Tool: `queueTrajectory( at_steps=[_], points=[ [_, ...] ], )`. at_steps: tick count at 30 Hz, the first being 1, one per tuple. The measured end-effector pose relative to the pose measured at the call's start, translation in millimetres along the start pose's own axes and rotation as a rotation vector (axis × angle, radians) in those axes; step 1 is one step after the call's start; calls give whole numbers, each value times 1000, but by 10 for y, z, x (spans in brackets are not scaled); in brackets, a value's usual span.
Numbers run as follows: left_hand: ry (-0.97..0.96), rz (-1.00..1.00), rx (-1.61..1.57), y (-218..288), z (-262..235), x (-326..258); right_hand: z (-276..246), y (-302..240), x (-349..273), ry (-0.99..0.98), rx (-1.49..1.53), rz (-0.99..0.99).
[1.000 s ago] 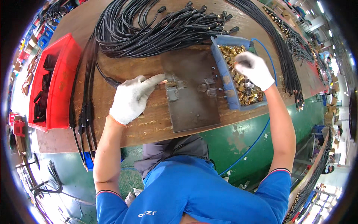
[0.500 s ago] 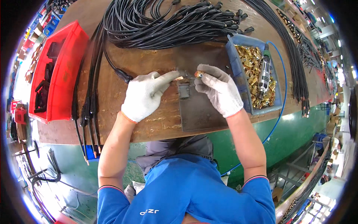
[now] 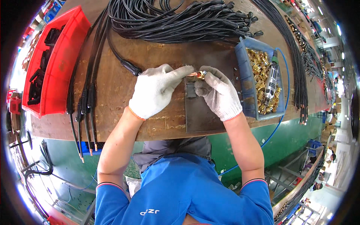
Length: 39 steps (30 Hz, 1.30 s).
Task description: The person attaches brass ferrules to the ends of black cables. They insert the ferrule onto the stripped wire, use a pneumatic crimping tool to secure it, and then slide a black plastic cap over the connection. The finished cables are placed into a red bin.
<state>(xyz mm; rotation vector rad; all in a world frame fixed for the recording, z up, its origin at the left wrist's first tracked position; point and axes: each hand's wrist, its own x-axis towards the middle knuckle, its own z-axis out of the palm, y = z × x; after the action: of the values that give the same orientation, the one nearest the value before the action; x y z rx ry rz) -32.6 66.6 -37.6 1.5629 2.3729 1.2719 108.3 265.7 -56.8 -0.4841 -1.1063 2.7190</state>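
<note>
In a white knit glove, my left hand (image 3: 159, 85) is closed round a black cable (image 3: 131, 68), whose thick sleeve comes out behind the knuckles. The bare copper end (image 3: 192, 74) of that cable pokes out past my fingertips. My right hand (image 3: 221, 92), also gloved, pinches a small brass fitting (image 3: 202, 74) between thumb and forefinger. Copper end and fitting meet in front of me; how far one sits inside the other cannot be made out. Below them a small grey metal block (image 3: 191, 90) rests on a dark metal plate (image 3: 204, 116) on the table.
To the right, a blue-grey bin (image 3: 245, 78) holds many brass fittings, with an air tool (image 3: 271, 82) lying on them and its blue hose (image 3: 288, 86) trailing down. A red bin (image 3: 69, 60) of black parts stands left. Black cables (image 3: 176, 22) are heaped at the back.
The copper end and the brass fitting, apart before, now meet. My left hand has moved right, toward my right hand. The whole view has shifted slightly.
</note>
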Motion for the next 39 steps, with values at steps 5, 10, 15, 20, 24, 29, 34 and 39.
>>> queueTrajectory(
  at_steps=[5, 10, 15, 20, 24, 29, 34, 39],
  points=[
    [-5, -2, 6, -1, -6, -9, 21, 4, 6, 0, 2, 8],
    [14, 36, 35, -9, 14, 4, 70, 7, -14, -1, 2, -4],
    [-3, 72, 132, -10, 12, -11, 79, 11, -35, 43, -54, -19],
    [11, 113, 169, -31, 24, -26, 99, 3, -59, 84, -116, -19],
    [-16, 136, 238, -67, 36, -39, 211, -23, -71, 195, -289, -44],
    [-39, 135, 279, -74, 53, -49, 180, -38, -41, 200, -741, -96],
    [-8, 136, 242, -146, 126, -41, 170, -53, -7, 149, -1191, -194],
    [-24, 124, 231, -179, 147, -32, 168, -60, 46, 47, -1505, -490]
  ],
)
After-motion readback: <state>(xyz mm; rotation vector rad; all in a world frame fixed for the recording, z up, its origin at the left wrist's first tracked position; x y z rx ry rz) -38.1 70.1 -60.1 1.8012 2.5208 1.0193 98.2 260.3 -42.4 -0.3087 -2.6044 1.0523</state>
